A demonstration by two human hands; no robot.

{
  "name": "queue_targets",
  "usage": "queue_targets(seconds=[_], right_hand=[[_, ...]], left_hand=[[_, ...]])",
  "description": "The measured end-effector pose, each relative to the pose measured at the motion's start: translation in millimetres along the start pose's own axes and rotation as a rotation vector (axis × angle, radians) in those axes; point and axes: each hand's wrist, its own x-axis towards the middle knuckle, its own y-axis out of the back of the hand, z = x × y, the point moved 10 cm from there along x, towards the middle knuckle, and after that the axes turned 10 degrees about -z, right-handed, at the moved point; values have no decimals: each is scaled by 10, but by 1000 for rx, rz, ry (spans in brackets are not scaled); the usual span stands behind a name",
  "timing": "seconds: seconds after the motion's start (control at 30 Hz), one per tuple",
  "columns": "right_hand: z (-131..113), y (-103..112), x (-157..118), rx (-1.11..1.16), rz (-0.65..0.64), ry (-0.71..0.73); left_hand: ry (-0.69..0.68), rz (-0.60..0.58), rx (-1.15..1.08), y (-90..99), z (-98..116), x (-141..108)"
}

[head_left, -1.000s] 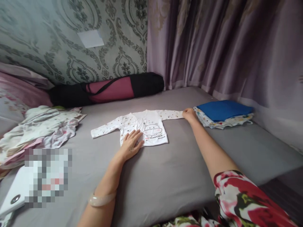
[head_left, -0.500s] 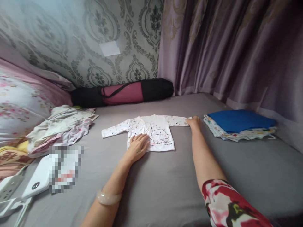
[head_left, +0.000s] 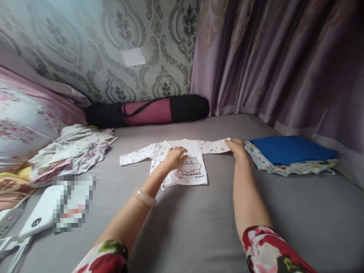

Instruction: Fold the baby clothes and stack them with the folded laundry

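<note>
Head view: white shirt (head_left: pixel 193 148) is lying spread flat on the grey bed (head_left: pixel 187 223) and is serving as landmark; all positions are running left to right relative to it.

Far left of the shirt, a floral pillow (head_left: pixel 25 117) is leaning near the wall. A power strip (head_left: pixel 10 222) is showing at near left, and a white phone (head_left: pixel 42 212) is lying just beside it; the patch overlapping the phone is pixelated, contents not readable. Between pillow and shirt, a loose clothes pile (head_left: pixel 74 146) is lying rumpled. Behind the shirt, a black and maroon bag (head_left: pixel 148 111) is stretching along the patterned wall, below a white paper (head_left: pixel 133 57).

Left hand (head_left: pixel 176 156) is reaching over the shirt's chest, palm down, fingers bent and somewhat apart, gripping nothing; contact with the fabric cannot be told. The shirt's front is showing a line-drawn animal and lettering; both sleeves are extending sideways.

Right hand (head_left: pixel 236 147) is clamping the cuff of the right-side sleeve, fingers together on the fabric. Just right of that cuff, a folded stack (head_left: pixel 295 151) is resting, blue cloth uppermost, printed white cloths beneath. Behind it, a purple curtain (head_left: pixel 256 64) is hanging.
</note>
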Motion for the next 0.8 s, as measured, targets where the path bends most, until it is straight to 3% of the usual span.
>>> queue_targets(seconds=[0.17, 0.3, 0.6, 0.8], right_hand=[[13, -114, -22, 403, -77, -65], [44, -198, -43, 808, -143, -134], [-137, -331, -142, 972, -302, -157], [-308, -431, -177, 1070, -360, -101]], left_hand=[[-68, -69, -146, -156, 40, 540], [-39, -163, -128, -281, 44, 792], [13, -300, 3, -448, -36, 966], [25, -374, 47, -396, 12, 1028]])
